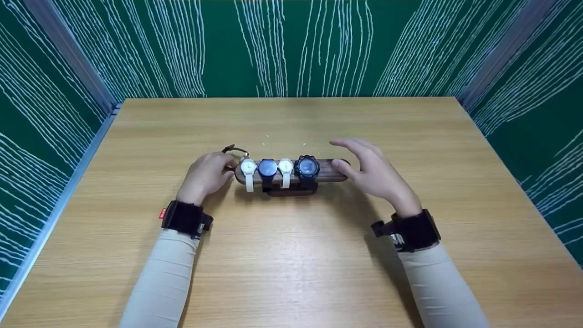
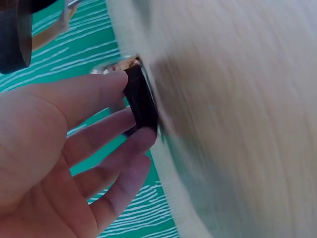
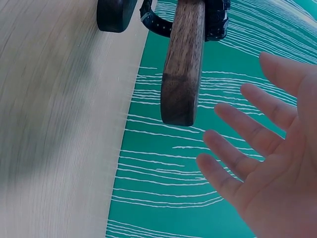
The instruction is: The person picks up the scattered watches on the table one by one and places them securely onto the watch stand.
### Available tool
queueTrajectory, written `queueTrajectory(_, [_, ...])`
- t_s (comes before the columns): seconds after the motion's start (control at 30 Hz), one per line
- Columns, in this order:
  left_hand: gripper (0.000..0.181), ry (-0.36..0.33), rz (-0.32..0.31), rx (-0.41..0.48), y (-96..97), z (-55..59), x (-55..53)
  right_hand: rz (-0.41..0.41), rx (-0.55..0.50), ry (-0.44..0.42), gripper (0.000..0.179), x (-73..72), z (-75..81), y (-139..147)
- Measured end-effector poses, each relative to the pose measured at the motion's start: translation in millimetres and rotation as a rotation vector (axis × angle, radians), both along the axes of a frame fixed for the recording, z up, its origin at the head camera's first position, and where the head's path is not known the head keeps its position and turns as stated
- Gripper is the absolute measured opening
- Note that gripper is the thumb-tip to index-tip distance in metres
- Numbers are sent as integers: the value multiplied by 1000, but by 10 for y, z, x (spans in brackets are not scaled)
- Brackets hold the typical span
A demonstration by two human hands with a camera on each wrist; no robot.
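A dark wooden watch stand [image 1: 330, 171] stands mid-table with several watches strapped round its bar: a white watch [image 1: 248, 167], a dark watch with a blue face [image 1: 268, 168], a second white watch [image 1: 285, 166] and a chunky black watch [image 1: 307, 167]. At the bar's left end, my left hand [image 1: 207, 175] pinches a wristwatch with a dark strap [image 2: 141, 99] and a gold-coloured case, low over the table. My right hand [image 1: 375, 171] is by the bar's right end, fingers spread and holding nothing; the right wrist view shows a gap between fingers and wood [image 3: 181, 99].
The wooden table [image 1: 291, 255] extends around the stand on all sides. A few tiny white specks lie behind the stand. Green walls [image 1: 309, 50] with white streaks border the table's back and sides.
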State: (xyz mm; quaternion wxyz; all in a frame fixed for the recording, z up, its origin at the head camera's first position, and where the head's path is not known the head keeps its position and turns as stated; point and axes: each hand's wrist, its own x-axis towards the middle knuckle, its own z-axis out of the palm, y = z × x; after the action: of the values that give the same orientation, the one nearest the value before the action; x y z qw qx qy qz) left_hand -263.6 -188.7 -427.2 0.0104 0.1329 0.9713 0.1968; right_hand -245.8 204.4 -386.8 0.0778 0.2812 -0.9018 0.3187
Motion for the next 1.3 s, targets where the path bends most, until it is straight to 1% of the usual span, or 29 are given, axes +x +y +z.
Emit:
queueTrajectory(0.1, [25, 1, 7, 4, 3, -14, -4, 0, -3, -3, 48, -1, 0, 1])
queueTrajectory(0.3, [16, 31, 12, 7, 18, -28, 4, -6, -3, -8, 47, -2, -8, 2])
queueTrajectory(0.43, [10, 77, -3, 3, 18, -46, 14, 6, -12, -1, 45, -4, -12, 4])
queueTrajectory(0.53, [11, 116, -17, 11, 12, -49, 18, 11, -18, 7, 44, -4, -7, 3])
queueTrajectory(0.63, [12, 131, -12, 30, -1, -38, 17, 8, -20, 9, 44, -1, 1, 1])
queueTrajectory(0.7, [11, 125, 5, 38, -13, -24, 15, 4, -19, 9, 44, -1, 3, -2])
queueTrajectory(0.83, [11, 83, 44, 52, -38, 20, 26, 0, -21, 7, 44, 9, 14, -5])
queueTrajectory(0.9, [12, 62, 68, 77, -48, 45, 35, 2, -23, 10, 44, 16, 20, -8])
queueTrajectory(1.0, [15, 61, 105, 126, -63, 87, 49, 7, -27, 20, 43, 26, 31, -14])
queueTrajectory(1.07, [16, 79, 130, 156, -77, 115, 48, 10, -28, 28, 43, 32, 41, -18])
queueTrajectory(1.17, [16, 127, 161, 184, -93, 171, 50, 9, -29, 38, 43, 43, 52, -22])
queueTrajectory(1.3, [13, 201, 179, 193, -93, 276, 68, 13, -38, 54, 43, 52, 54, -27])
